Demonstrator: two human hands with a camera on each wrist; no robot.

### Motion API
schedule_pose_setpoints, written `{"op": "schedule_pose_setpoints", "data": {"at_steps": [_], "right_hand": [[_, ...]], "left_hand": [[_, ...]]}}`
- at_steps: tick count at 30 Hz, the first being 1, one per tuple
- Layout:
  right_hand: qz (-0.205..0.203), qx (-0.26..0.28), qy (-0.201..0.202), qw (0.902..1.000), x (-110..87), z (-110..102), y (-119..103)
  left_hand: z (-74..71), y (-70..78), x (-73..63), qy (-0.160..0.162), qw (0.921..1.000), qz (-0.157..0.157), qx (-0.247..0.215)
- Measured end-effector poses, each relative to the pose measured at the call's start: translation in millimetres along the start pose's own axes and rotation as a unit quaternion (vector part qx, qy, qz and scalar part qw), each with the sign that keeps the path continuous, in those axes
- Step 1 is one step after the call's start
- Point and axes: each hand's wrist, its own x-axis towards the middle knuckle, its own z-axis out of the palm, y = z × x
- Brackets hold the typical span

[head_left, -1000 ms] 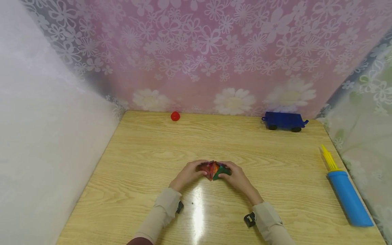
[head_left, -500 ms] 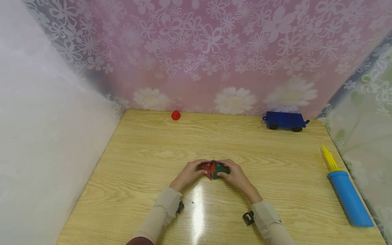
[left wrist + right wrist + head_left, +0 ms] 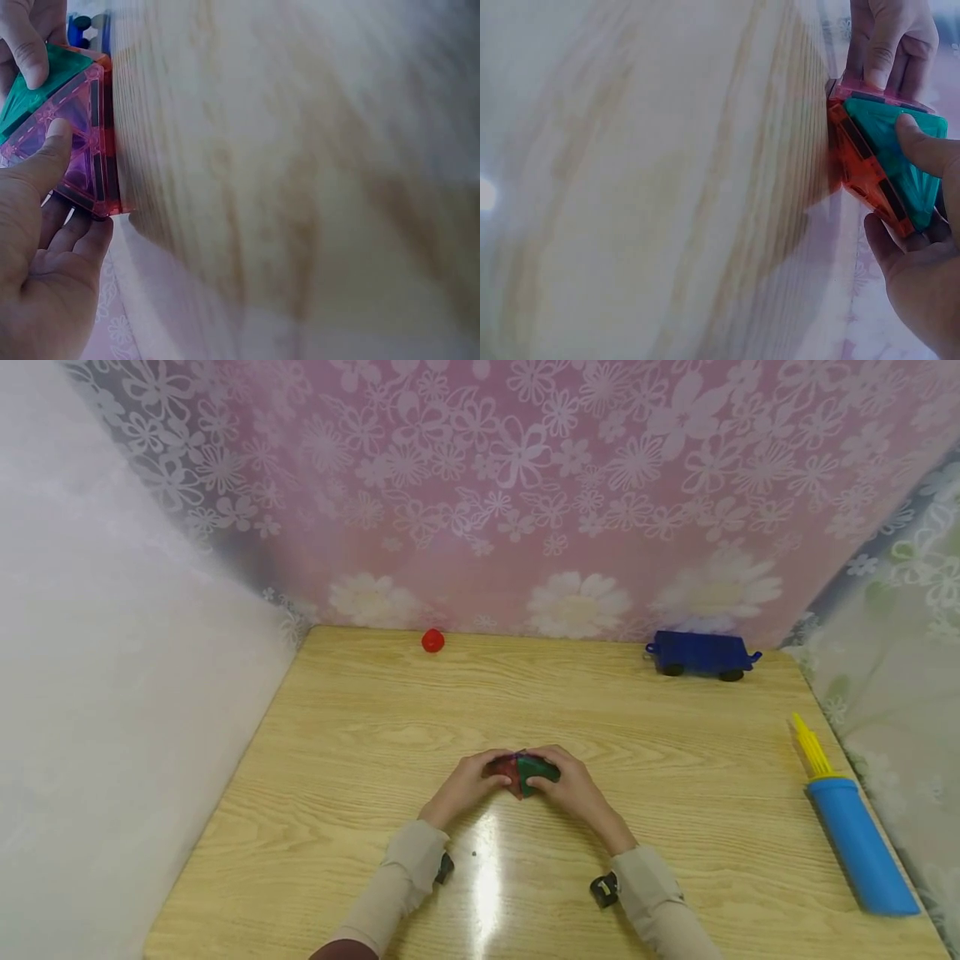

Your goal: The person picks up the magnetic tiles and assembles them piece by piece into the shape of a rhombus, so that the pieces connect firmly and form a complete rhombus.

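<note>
Translucent magnetic tiles are joined into a small angular shape just above the middle of the wooden table. My left hand grips its left side, with the thumb on a pinkish-red triangular tile and the fingers behind. On the other side, my right hand holds a green triangular tile, thumb pressed on its face. An orange tile forms the lower edge in the right wrist view. Red and green faces meet along a seam between my hands. My fingers partly hide the back.
A small red object sits at the table's back left. Toward the back right stands a dark blue wheeled toy car base. A blue and yellow hand pump lies along the right edge. A pink floral curtain hangs behind.
Both hands have drawn slightly closer together. The green and red tiles now meet, and the orange part that showed between them in the head view is covered.
</note>
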Motion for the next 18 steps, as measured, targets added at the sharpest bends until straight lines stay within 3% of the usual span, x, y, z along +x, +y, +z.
{"op": "schedule_pose_setpoints", "data": {"at_steps": [18], "right_hand": [[-0.015, 0.011, 0.014, 0.9997, 2.6, 2.1, 2.5]], "left_hand": [[1.9, 2.4, 0.3, 0.007, 0.9999, -0.007, 0.011]]}}
